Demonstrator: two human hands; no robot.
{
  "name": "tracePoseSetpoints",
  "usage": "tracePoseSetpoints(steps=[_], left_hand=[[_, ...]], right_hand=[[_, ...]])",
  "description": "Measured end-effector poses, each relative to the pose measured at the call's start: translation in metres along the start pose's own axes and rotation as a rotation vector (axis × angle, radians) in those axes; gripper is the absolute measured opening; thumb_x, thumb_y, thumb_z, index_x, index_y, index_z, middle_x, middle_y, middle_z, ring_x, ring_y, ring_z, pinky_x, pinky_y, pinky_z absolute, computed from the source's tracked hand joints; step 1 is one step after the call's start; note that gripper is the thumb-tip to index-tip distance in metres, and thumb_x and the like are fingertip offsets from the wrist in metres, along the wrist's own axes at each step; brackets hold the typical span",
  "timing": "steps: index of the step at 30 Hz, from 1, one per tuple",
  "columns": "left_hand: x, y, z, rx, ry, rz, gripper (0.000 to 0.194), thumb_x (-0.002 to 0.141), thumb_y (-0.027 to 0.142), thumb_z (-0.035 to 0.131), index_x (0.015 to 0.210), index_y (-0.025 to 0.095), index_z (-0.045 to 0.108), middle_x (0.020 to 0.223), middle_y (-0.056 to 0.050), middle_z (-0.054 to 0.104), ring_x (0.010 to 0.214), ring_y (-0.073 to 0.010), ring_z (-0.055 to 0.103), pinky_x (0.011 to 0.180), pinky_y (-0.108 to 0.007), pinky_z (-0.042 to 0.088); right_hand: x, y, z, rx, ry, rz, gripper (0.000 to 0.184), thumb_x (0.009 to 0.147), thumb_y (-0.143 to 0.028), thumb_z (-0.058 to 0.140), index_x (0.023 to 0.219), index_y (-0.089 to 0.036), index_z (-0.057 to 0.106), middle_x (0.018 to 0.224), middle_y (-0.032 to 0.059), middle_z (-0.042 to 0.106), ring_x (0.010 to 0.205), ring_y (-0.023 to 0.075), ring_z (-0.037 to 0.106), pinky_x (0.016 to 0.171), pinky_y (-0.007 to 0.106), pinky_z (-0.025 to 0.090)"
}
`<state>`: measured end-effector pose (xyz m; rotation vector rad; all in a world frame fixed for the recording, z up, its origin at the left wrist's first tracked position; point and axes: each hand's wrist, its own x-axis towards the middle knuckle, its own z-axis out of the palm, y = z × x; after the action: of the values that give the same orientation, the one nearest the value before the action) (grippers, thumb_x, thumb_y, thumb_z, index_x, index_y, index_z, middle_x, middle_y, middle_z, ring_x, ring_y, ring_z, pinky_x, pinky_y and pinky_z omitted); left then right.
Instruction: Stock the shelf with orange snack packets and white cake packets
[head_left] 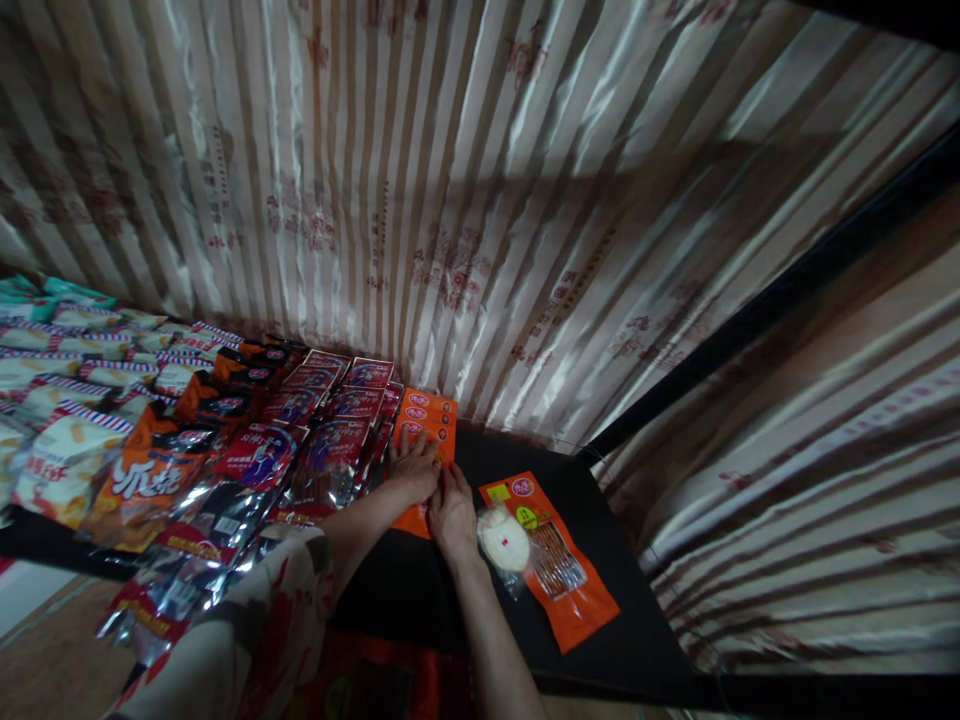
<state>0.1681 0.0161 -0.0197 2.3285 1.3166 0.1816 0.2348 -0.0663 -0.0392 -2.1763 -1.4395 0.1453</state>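
My left hand (415, 469) lies on a short overlapping column of orange snack packets (426, 412), its fingers stretched out flat. Beside it, my right hand (454, 512) rests at the right edge of those packets, fingers extended and almost touching the left hand. What lies directly under both palms is hidden. To the left, dark red foil packets (334, 455) overlap in columns. A single orange packet with a clear window (553, 560) lies slanted to the right of my right hand. A white round item in clear wrap (505, 541) partly covers its left edge.
Orange-and-black bags (154, 470) and white snack bags (67, 455) fill the left side of the black table (630, 590). Teal bags (79, 292) sit at the far left. A patterned curtain (360, 180) hangs behind, and a dark bar (750, 330) slants up rightward.
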Motion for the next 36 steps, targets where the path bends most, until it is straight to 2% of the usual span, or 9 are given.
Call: tracePoseSetpoints(steps=[6,10,14,18,22,29,36], left_hand=[[-0.001,0.001,0.001,-0.013,-0.008,-0.005,0.047,0.087,0.04,0.032,0.134,0.035,0.038,0.151,0.006,0.014,0.138,-0.0292,-0.004,0.109,-0.056,-0.001],[0.0,-0.001,0.004,-0.023,0.008,-0.005,0.046,0.087,0.041,0.032,0.133,0.038,0.038,0.15,0.008,0.014,0.138,-0.0295,-0.005,0.107,-0.059,-0.001],[0.0,-0.001,0.005,0.012,0.034,0.032,0.047,0.087,0.042,0.031,0.133,0.035,0.039,0.15,0.006,0.017,0.138,-0.0277,-0.004,0.109,-0.054,-0.004],[-0.001,0.001,0.004,0.027,0.045,0.051,0.048,0.088,0.042,0.029,0.134,0.031,0.04,0.15,0.003,0.02,0.139,-0.0271,-0.002,0.11,-0.051,-0.004],[-0.001,0.002,0.004,0.011,0.051,0.065,0.05,0.089,0.04,0.027,0.137,0.03,0.035,0.15,0.001,0.02,0.139,-0.0276,0.002,0.11,-0.052,-0.002],[0.002,0.001,0.011,0.017,0.038,0.088,0.052,0.088,0.044,0.026,0.137,0.029,0.033,0.15,0.002,0.017,0.139,-0.0271,-0.003,0.11,-0.052,-0.004],[0.002,0.002,0.01,0.032,0.026,0.094,0.052,0.088,0.045,0.026,0.137,0.029,0.033,0.15,0.002,0.019,0.138,-0.0273,-0.008,0.11,-0.052,-0.003]], right_hand=[[-0.002,0.002,0.002,0.018,0.014,0.023,0.045,0.085,-0.021,0.036,0.125,-0.005,0.051,0.13,0.0185,0.048,0.125,0.0245,0.041,0.104,0.035,0.034],[-0.003,0.005,0.008,0.069,0.083,0.031,0.044,0.085,-0.021,0.035,0.124,-0.006,0.051,0.132,0.0194,0.046,0.125,0.0249,0.04,0.103,0.038,0.034],[0.004,0.008,0.011,0.179,0.149,0.11,0.047,0.087,-0.025,0.031,0.127,-0.005,0.047,0.134,0.0193,0.044,0.127,0.0241,0.038,0.103,0.04,0.033],[0.02,0.01,0.006,0.304,0.106,0.232,0.057,0.091,-0.038,0.021,0.134,-0.006,0.038,0.137,0.0166,0.043,0.128,0.0226,0.038,0.106,0.037,0.028],[0.04,0.011,-0.002,0.344,0.056,0.319,0.064,0.091,-0.044,0.013,0.136,-0.004,0.034,0.141,0.0161,0.037,0.133,0.0215,0.029,0.109,0.036,0.024],[0.056,0.01,-0.002,0.37,-0.038,0.321,0.066,0.092,-0.044,0.008,0.135,-0.002,0.036,0.143,0.0142,0.034,0.137,0.0207,0.019,0.112,0.034,0.013],[0.059,0.02,0.01,0.399,0.036,0.291,0.071,0.09,-0.051,0.008,0.13,-0.005,0.044,0.137,0.0147,0.043,0.133,0.0216,0.028,0.111,0.036,0.018]])
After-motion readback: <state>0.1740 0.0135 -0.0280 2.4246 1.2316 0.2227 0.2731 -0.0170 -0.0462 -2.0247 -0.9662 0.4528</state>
